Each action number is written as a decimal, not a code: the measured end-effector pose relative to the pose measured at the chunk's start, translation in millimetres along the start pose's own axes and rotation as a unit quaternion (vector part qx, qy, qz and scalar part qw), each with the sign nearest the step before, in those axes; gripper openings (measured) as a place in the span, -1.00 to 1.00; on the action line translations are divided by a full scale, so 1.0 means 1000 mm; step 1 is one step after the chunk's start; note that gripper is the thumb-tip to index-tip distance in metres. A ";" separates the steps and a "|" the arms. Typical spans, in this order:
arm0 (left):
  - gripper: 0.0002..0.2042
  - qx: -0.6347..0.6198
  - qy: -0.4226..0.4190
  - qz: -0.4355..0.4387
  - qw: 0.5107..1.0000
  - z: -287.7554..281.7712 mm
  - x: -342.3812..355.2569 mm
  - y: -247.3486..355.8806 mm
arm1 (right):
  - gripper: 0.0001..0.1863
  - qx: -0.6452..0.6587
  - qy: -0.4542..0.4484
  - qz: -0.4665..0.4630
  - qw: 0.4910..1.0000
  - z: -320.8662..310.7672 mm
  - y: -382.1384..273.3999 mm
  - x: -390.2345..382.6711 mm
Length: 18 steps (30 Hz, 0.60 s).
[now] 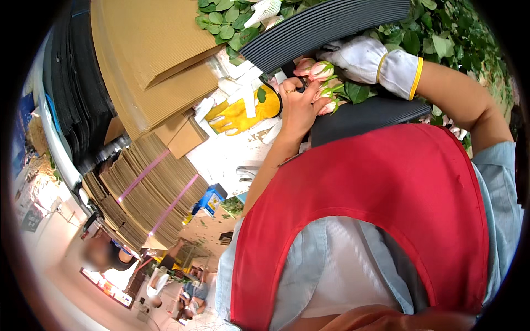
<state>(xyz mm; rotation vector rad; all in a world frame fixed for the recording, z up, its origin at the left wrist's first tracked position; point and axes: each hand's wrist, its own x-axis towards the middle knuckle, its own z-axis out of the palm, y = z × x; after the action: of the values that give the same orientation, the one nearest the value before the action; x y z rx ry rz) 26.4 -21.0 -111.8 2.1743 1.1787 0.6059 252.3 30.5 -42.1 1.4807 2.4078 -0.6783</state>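
Left hand (298, 107), bare, is bent with thumb and fingertips at the pink roses (321, 71); a black curved item (301, 84) shows by its fingers, and whether it grips cannot be determined. Right hand (353, 58), in a white glove with yellow trim, lies just beside the blooms, its grip also undeterminable. Roses are pale pink, partly closed, with green sepals and dark leaves (357, 92), located between two black ribbed panels (331, 30). Heads point to the wearer's left; long axis runs roughly left to right, stems largely hidden.
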 end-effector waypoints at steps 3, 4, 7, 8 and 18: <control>-0.53 0.067 0.010 0.053 0.996 -0.002 0.002 -0.007 | -0.40 0.003 0.012 -0.029 1.000 0.005 0.014 0.002; -0.53 0.062 0.016 0.081 0.995 -0.007 0.008 -0.006 | -0.40 0.000 0.067 -0.056 0.996 0.016 0.018 0.001; -0.58 -0.028 -0.012 0.119 0.992 -0.019 0.035 -0.014 | -0.50 0.025 0.101 -0.062 0.993 0.024 0.023 -0.002; -0.59 -0.069 -0.024 0.102 0.992 -0.014 0.036 -0.021 | -0.53 0.046 0.098 -0.070 0.992 0.018 0.024 -0.007; -0.58 -0.019 -0.020 0.086 0.996 -0.001 0.029 -0.031 | -0.72 -0.243 0.208 -0.039 0.947 -0.081 -0.035 -0.072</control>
<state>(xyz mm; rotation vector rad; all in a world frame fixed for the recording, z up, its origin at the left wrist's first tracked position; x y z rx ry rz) 22.5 17.9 -129.1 2.2595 0.9588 0.6480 257.6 1.9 67.5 1.4182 2.6718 0.2462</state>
